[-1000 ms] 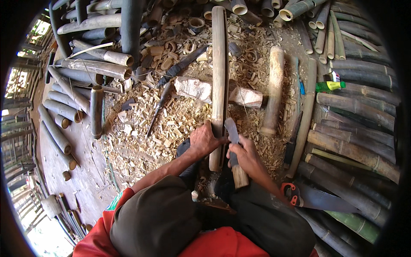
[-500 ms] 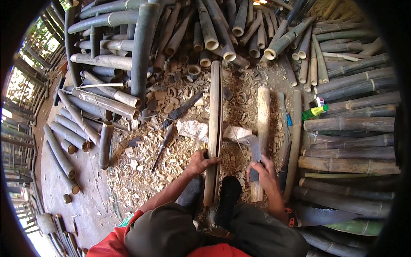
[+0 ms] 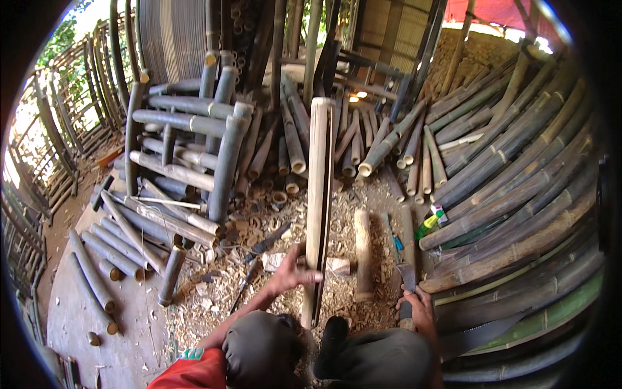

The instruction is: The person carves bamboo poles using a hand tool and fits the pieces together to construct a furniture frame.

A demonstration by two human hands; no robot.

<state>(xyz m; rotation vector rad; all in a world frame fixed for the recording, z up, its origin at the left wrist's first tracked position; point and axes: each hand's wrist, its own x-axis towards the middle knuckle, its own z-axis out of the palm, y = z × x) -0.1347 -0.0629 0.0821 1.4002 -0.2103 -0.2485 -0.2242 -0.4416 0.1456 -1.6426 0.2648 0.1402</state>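
Observation:
A long split bamboo pole (image 3: 317, 188) rises in front of me, a dark lengthwise gap down its right side. My left hand (image 3: 291, 272) holds it low down, with one digit stretched across its front; the other fingers are partly hidden. In my right hand (image 3: 420, 308) is a broad-bladed knife (image 3: 407, 277), gripped by its dark handle beside my right knee, blade pointing up and apart from the pole. A pale log (image 3: 338, 266) lies crosswise behind the pole. To its right lies a thick, stripped wooden piece (image 3: 364, 256).
Wood chips (image 3: 214, 285) cover the floor around my feet. Bamboo poles (image 3: 512, 259) are stacked on the right, near a saw blade (image 3: 483, 337) and a green-yellow bottle (image 3: 427, 225). A bamboo rack (image 3: 184, 123) stands at the left, with cut bamboo tubes (image 3: 120, 249) before it.
My view has tipped upward, showing more background. The right hand has carried the knife right, away from the stripped piece. My left hand stays at the pole, its fingers more spread.

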